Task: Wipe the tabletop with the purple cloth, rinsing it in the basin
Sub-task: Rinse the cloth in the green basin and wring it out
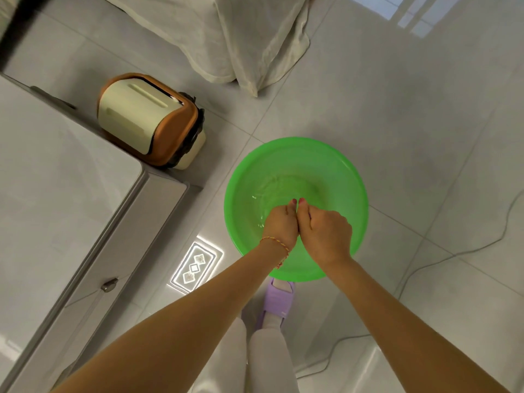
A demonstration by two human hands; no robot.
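Observation:
A bright green round basin stands on the tiled floor with shallow, rippling water in it. Over its near half, my left hand and my right hand are both clenched into fists. They press side by side, with the thumbs touching at the top. The purple cloth does not show anywhere, and anything inside the fists is hidden. A red string bracelet circles my left wrist. The grey tabletop lies to the left, at the height of my forearms.
An orange and cream lidded bin stands beside the table's far corner. A draped white sheet hangs at the top. A thin cable trails across the floor on the right. My foot in a purple slipper is just behind the basin.

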